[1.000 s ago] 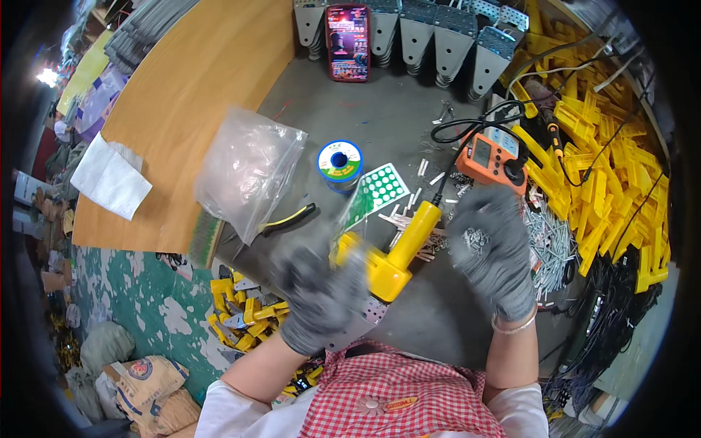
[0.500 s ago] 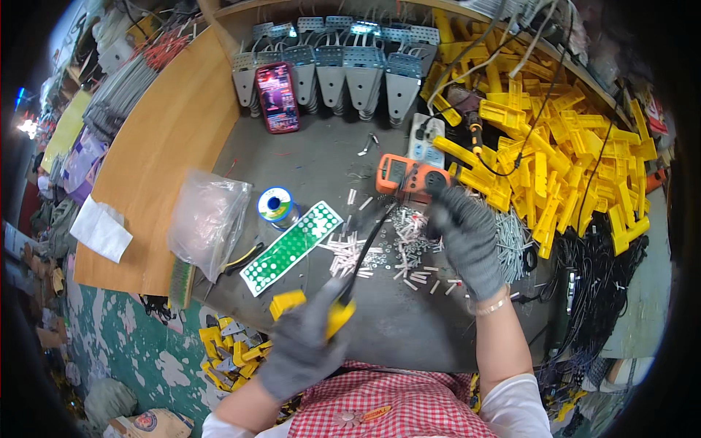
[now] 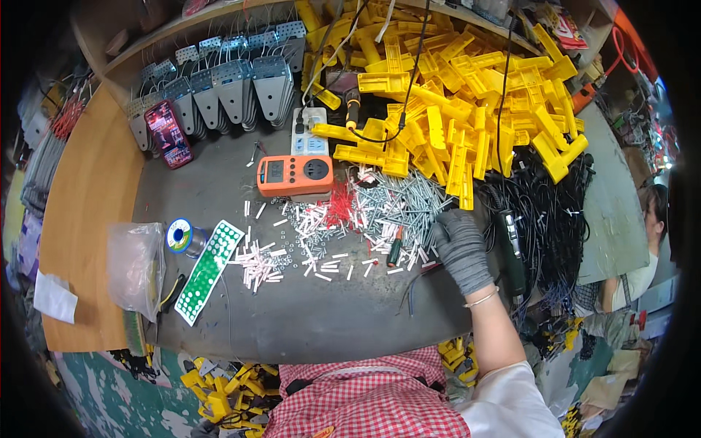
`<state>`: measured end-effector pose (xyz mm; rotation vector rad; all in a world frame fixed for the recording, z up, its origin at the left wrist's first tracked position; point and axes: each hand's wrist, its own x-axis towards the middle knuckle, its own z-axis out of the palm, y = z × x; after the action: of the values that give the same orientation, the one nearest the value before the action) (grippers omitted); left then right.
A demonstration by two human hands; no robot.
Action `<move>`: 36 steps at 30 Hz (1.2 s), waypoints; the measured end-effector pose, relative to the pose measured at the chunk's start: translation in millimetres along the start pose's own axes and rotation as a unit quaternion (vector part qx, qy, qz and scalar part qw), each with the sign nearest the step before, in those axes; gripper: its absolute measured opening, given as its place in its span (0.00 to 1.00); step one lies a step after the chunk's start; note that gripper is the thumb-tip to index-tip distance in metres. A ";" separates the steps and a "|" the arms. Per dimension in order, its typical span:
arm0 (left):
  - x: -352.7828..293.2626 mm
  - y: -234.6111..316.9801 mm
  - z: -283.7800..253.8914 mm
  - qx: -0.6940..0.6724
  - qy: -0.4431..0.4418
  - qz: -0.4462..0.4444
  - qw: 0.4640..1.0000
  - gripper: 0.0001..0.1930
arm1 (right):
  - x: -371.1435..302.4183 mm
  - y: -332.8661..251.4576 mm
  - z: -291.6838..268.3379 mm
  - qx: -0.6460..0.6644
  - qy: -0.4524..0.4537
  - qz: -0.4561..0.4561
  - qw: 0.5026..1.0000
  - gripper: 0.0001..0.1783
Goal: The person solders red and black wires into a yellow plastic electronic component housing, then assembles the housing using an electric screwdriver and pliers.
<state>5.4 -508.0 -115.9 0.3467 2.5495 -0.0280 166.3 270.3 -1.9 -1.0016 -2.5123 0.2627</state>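
Observation:
My right hand (image 3: pixel 463 250), in a grey glove, is at the right end of a pile of silver screws (image 3: pixel 409 204). Its fingers are curled closed, and whatever they may hold is hidden. Thin dark wires with bared ends (image 3: pixel 411 296) lie on the tabletop just left of the wrist. A small screwdriver with a dark green and orange handle (image 3: pixel 395 248) rests among the screws and white sleeves (image 3: pixel 261 266). Right of the hand are a dark green tool (image 3: pixel 511 252) and a heap of black cords (image 3: pixel 551 212). My left hand is out of view.
Yellow plastic housings (image 3: pixel 467 109) are heaped at the back right. An orange meter (image 3: pixel 296 176) stands before a power strip (image 3: pixel 310 131). Grey metal brackets (image 3: pixel 230 95) and a phone (image 3: pixel 169 134) are at the back left. A solder spool (image 3: pixel 182 237) sits beside a green dotted sheet (image 3: pixel 209 272).
My left hand, with the yellow piece and black cord, has gone out of view. My right hand has moved from beside the meter to the screws' right end. The view has swung right.

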 end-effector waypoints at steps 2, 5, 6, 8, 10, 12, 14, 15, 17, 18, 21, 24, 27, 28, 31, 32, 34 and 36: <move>-17.1 28.7 16.9 0.197 0.000 -0.094 0.976 0.15 | -8.5 30.2 3.3 -0.078 0.000 0.016 0.997 0.12; -13.1 41.5 43.3 0.235 -0.105 -0.018 0.966 0.19 | -17.8 78.9 27.5 -0.147 0.023 0.029 0.988 0.13; -9.7 53.2 46.9 0.254 -0.122 -0.002 0.960 0.22 | -14.7 74.1 33.4 -0.140 0.038 0.026 0.989 0.13; -2.3 67.2 43.1 0.270 -0.136 0.008 0.953 0.25 | -14.2 67.2 29.5 -0.114 0.042 0.021 0.992 0.13; 15.9 115.5 -19.2 -0.012 -0.190 0.050 0.980 0.21 | -14.5 35.0 14.4 -0.079 0.102 0.004 0.992 0.13; 39.0 184.5 -111.2 -0.294 -0.220 0.092 0.926 0.17 | -17.1 -13.3 -13.9 -0.037 0.104 -0.016 0.994 0.12; 38.7 248.0 -204.8 -0.550 -0.214 0.141 0.795 0.13 | -31.7 -39.8 -34.9 0.207 -0.070 -0.078 0.973 0.14; 42.3 272.3 -234.8 -0.512 -0.188 0.170 0.820 0.14 | -39.2 -48.2 -35.0 0.243 -0.135 -0.169 0.946 0.18; 71.0 319.8 -277.6 -0.453 -0.167 0.246 0.840 0.15 | -59.8 -59.3 -18.1 0.206 -0.188 -0.205 0.938 0.18; 94.3 342.1 -291.9 -0.433 -0.168 0.288 0.837 0.16 | -57.1 -63.8 -22.2 0.205 -0.245 -0.169 0.932 0.18; 166.3 432.2 -327.9 -0.293 -0.006 0.357 0.887 0.15 | -71.1 -45.6 -34.2 0.170 -0.367 -0.094 0.910 0.20; 258.7 520.2 -371.1 -0.128 0.487 0.472 0.724 0.20 | -74.7 -63.0 -47.5 0.122 -0.395 -0.048 0.909 0.22; 335.0 569.2 -430.3 -0.077 0.604 0.442 0.659 0.22 | -85.2 -88.7 -40.7 0.072 -0.302 -0.038 0.950 0.21; 361.6 575.8 -441.9 0.004 0.601 0.404 0.689 0.24 | -83.2 -97.1 -42.8 0.078 -0.296 -0.019 0.952 0.17; 352.4 593.7 -448.7 0.040 0.560 0.400 0.725 0.25 | -84.4 -96.0 -40.8 0.076 -0.296 0.041 0.951 0.18; 328.3 592.2 -450.3 0.001 0.528 0.429 0.733 0.24 | -91.4 -93.9 -37.7 0.060 -0.268 0.033 0.961 0.19; 292.0 570.1 -436.8 -0.019 0.542 0.566 0.621 0.21 | -96.7 -92.9 -31.8 0.040 -0.243 0.040 0.968 0.20; 221.3 562.2 -399.0 0.007 0.396 0.686 0.611 0.17 | -87.2 -81.6 -27.1 0.032 -0.234 -0.017 0.971 0.19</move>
<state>-243.8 125.2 131.2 2.6655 2.1786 0.8319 185.4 151.6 21.4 -0.9572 -2.9120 0.6319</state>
